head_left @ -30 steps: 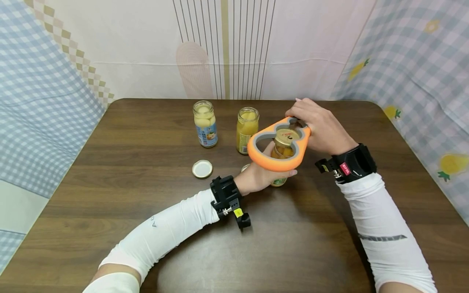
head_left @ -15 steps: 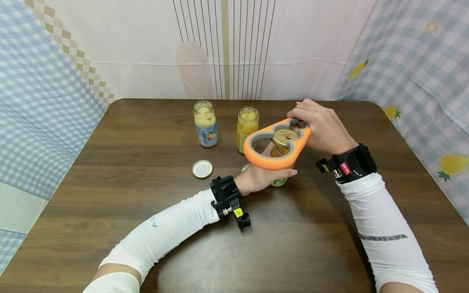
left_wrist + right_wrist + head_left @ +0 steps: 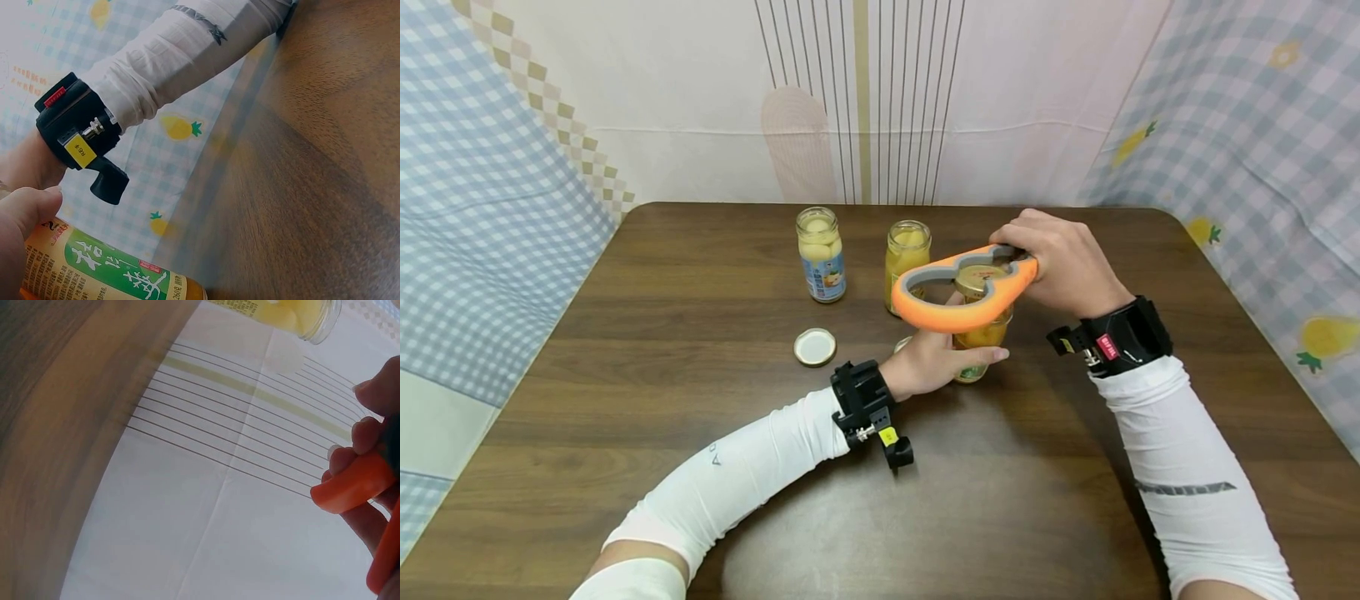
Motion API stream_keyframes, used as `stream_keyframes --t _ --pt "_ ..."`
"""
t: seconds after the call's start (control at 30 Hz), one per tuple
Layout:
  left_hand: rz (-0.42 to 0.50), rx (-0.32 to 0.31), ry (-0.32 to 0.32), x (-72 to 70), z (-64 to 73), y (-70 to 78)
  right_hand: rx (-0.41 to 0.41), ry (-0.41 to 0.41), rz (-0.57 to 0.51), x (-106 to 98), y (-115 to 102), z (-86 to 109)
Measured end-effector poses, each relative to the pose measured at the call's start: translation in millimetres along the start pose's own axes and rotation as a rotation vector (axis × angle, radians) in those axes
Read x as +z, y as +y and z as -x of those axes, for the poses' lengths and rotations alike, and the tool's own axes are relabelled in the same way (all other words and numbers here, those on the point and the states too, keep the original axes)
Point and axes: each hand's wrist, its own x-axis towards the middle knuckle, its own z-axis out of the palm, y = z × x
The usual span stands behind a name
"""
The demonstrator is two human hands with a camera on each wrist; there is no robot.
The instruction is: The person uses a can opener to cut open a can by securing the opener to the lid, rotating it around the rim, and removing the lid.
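An orange jar opener (image 3: 942, 317) with grey inner edges is gripped at its narrow end by my right hand (image 3: 1063, 262). Its loops surround the gold lid (image 3: 976, 278) of a glass jar; the large loop slants over the jar's left side. Whether the grey edge bites on the lid I cannot tell. My left hand (image 3: 931, 363) grips the jar (image 3: 983, 335), which stands upright on the table. In the left wrist view its green and yellow label (image 3: 115, 265) shows beside my thumb. The right wrist view has my fingers curled round the orange handle (image 3: 353, 484).
Two lidless jars stand further back: one with a blue label (image 3: 823, 271), one yellow-filled jar (image 3: 904, 258) partly behind the opener. A loose lid (image 3: 814, 347) lies white side up to the left. Another lid (image 3: 902, 342) is mostly hidden behind my left hand.
The opener's large loop has swung left and away from me and risen, so more of the jar shows beneath it. My right hand has shifted slightly; my left hand keeps its place.
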Motion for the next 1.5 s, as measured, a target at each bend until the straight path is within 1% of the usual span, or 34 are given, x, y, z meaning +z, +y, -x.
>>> stream_keyframes --t 0.07,0.13,0.23,0.4,0.5,0.6,0.7,0.83,1.03,1.2,1.5 --pt "0.013 -0.01 -0.015 0.0 0.7 0.1 0.011 0.01 0.008 -1 -1 0.5" --pt "0.027 -0.033 -0.03 -0.1 1.3 0.1 0.021 0.019 0.014 -2 -1 0.7" --pt "0.061 -0.099 -0.043 -0.2 2.5 0.3 0.025 0.029 0.013 -3 -1 1.0" --pt "0.086 -0.177 -0.012 -0.1 3.1 1.8 0.025 0.042 0.008 -5 -1 1.5" --pt "0.074 -0.224 0.01 -0.3 4.2 2.5 0.032 0.045 0.013 -6 -1 1.5" --pt "0.044 -0.267 0.017 -0.9 5.7 3.7 0.053 0.049 0.011 -7 -2 1.6" --pt "0.023 -0.292 0.014 -1.2 6.1 5.3 0.079 0.054 0.008 -7 -3 1.8" --pt "0.018 -0.311 0.003 -2.0 6.1 6.0 0.098 0.054 0.012 -9 -3 2.0" --pt "0.019 -0.32 0.004 -2.6 6.2 4.7 0.088 0.044 0.036 -11 -4 1.7" --pt "0.017 -0.325 0.007 -2.7 6.4 5.5 0.071 0.036 0.064 -13 -5 1.2" --pt "0.002 -0.319 0.008 -3.4 5.4 6.1 0.012 0.039 0.114 -13 -1 2.0"
